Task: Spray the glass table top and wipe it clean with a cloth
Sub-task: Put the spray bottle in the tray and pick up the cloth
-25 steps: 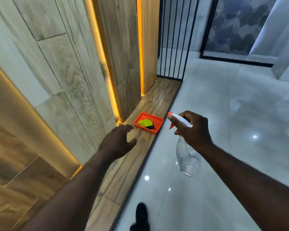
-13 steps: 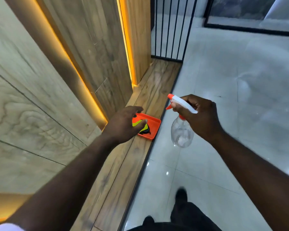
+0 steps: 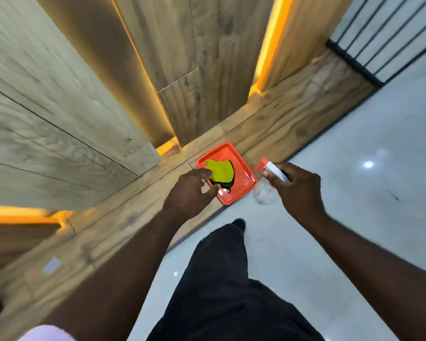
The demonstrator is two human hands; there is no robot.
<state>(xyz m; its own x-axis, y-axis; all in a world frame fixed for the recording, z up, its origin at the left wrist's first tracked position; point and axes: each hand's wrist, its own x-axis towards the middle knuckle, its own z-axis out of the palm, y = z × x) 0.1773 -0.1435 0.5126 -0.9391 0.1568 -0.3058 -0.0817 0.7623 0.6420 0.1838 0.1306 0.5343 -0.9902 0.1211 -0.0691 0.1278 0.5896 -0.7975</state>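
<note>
While both hands are hanging low, the cloth (image 3: 221,171) is lying in an orange tray (image 3: 242,187).
The left hand (image 3: 192,190) is hovering at the yellow-green cloth's near edge, its grip apart. The right hand (image 3: 296,188) is clamping its grip round the clear spray bottle (image 3: 266,196) just beside the tray, which is sitting on the wooden floor strip (image 3: 293,124) below the panelled wall (image 3: 84,107).

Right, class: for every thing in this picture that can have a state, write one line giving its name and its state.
Tray: flat on the wooden strip, not empty.
Cloth: crumpled, lying in the tray.
Spray bottle: held in the air, nozzle toward the tray.
Left hand: open, fingers at the cloth's edge, contact unclear.
Right hand: wrapped round the spray bottle's neck.
</note>
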